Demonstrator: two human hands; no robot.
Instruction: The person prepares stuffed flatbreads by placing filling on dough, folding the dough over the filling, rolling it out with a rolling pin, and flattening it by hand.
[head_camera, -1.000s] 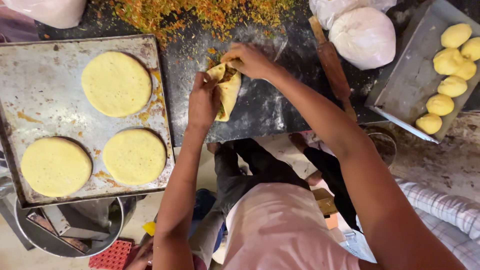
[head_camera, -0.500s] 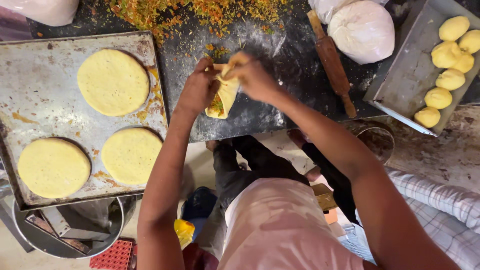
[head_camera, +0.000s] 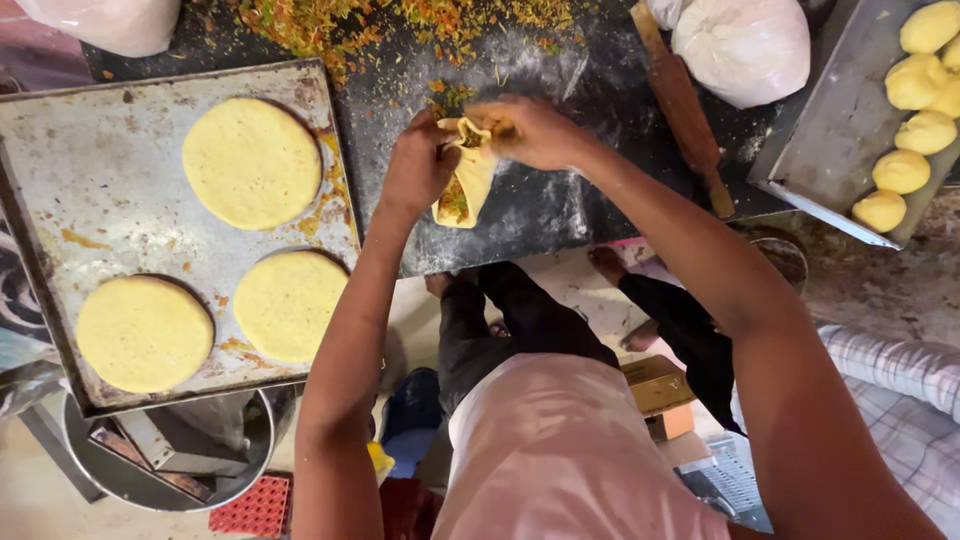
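2 bare hands meet over a dark, flour-dusted worktop (head_camera: 560, 210), both gripping one folded dough parcel (head_camera: 468, 180). Nearest the camera lie the person's pale pink shirt (head_camera: 560, 460) and dark trousers (head_camera: 520, 320); below them on the floor sit a small brown cardboard box (head_camera: 655, 385), a red perforated mat (head_camera: 250, 508), cut off by the lower edge, and a round steel basin (head_camera: 180, 470) partly hidden under the tray. The left hand (head_camera: 415, 165) clasps the parcel's left flank, fingers curled around it. The right hand (head_camera: 530, 130) pinches the parcel's top edge, fingertips closed on the dough. Orange and green filling shows at the parcel's lower opening; its far side is hidden by the fingers. The parcel is held just above the worktop, near its front edge. To the left, a worn metal baking tray (head_camera: 60, 180) carries 3 flat yellow dough discs (head_camera: 250, 160), well apart from each other. To the right, a wooden rolling pin (head_camera: 685, 105) lies tilted beside a knotted white plastic bag (head_camera: 740, 45). A second metal tray (head_camera: 820, 150), cut off at the right edge, holds yellow dough balls (head_camera: 900, 170). Farthest, loose chopped vegetable filling (head_camera: 400, 20) is scattered along the top edge, and a white bag (head_camera: 110, 20) at the upper left corner is cut off; its contents cannot be made out.
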